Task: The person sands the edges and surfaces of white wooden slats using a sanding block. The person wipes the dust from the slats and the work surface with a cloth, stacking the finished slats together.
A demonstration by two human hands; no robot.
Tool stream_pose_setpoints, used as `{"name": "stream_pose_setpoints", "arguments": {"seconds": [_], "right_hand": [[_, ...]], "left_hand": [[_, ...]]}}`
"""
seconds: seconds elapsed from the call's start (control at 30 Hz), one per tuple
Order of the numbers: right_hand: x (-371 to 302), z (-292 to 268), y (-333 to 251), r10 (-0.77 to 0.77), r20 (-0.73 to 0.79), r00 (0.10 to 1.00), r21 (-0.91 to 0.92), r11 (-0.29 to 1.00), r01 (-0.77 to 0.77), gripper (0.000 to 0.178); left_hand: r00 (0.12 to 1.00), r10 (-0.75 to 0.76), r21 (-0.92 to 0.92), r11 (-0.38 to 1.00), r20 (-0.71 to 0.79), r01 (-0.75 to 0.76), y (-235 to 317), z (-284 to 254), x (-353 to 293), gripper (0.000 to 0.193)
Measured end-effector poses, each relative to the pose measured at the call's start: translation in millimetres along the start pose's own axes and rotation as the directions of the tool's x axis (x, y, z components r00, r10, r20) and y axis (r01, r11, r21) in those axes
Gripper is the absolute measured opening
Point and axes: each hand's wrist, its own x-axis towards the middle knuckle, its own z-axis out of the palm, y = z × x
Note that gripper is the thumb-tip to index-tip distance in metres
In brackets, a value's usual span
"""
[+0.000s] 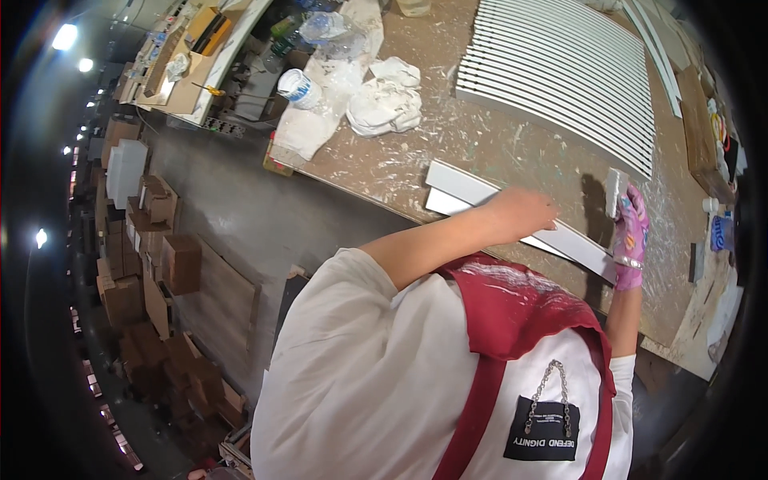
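Note:
My bare left hand (524, 212) lies over a long white strip (588, 250) near the table's front edge, its fingers curled down around it. A second white strip (442, 202) lies partly beneath the first at a slight angle. My right hand (630, 228), in a pink patterned glove, is closed on a small, whitish, flat block (615, 193), held upright above the right end of the strips. The block looks dusty, but its exact kind cannot be made out. The undersides of my left fingers are hidden.
Many white slats (560, 76) lie side by side at the back of the scuffed worktable (480, 144). Crumpled white cloths (386, 100), a white tub (299, 88) and plastic bottles (328, 30) are at the far left. A cardboard box (704, 132) stands at right; cartons (182, 264) stand on the floor.

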Motion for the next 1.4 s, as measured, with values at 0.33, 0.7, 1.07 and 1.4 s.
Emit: {"name": "stream_pose_setpoints", "arguments": {"seconds": [0.33,0.7,1.07,1.4], "right_hand": [[-10,15,-4,0.005,0.02,1.0,-0.063,0.998,-0.004,0.037],[-60,65,-8,-0.188,-0.051,0.981,-0.041,0.982,0.186,0.041],[-53,59,2,-0.231,-0.047,0.972,-0.131,0.966,0.223,0.043],[-47,49,15,-0.225,-0.084,0.971,-0.149,0.966,0.211,0.044]], "left_hand": [[0.991,0.11,0.301,0.95,-0.08,-0.081,5,17,-18,0.067],[0.966,0.136,0.105,0.988,-0.221,-0.115,5,4,-36,0.056],[0.461,-0.504,0.131,0.559,-0.73,0.819,-174,-137,-202,0.017],[0.535,-0.607,0.428,0.329,-0.587,0.842,-246,-130,-178,0.011]]}}
